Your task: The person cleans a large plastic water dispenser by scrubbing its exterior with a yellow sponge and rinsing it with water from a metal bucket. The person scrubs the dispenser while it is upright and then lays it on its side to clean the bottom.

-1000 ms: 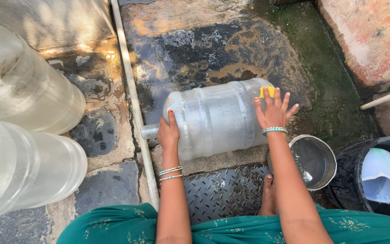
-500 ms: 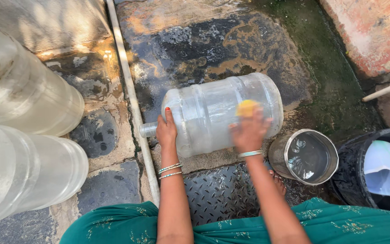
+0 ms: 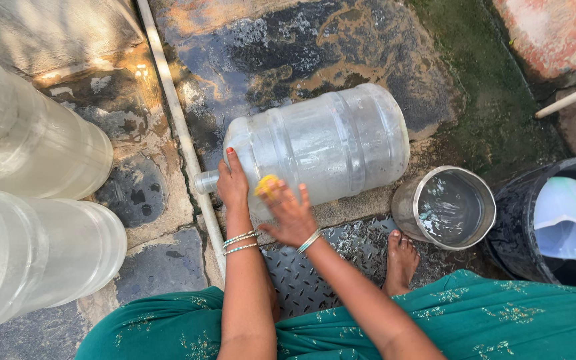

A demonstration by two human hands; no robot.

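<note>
A large clear plastic water jug (image 3: 328, 143) lies on its side on the wet stone floor, its neck pointing left. My left hand (image 3: 233, 181) rests flat on the jug's shoulder close to the neck, steadying it. My right hand (image 3: 288, 212) presses a small yellow scrubber (image 3: 266, 185) against the jug's near side, just right of my left hand. Both wrists wear thin bangles.
Two more big clear jugs (image 3: 31, 200) lie at the left. A white pipe (image 3: 180, 127) runs along the floor past the jug's neck. A steel pot of water (image 3: 449, 207) and a black bucket (image 3: 555, 227) holding a pale scoop stand at the right. My bare foot (image 3: 400, 260) rests on a metal grate.
My right hand with the yellow scrubber has slid from the jug's base at the right along its side to the shoulder near the neck. My left hand has stayed put.
</note>
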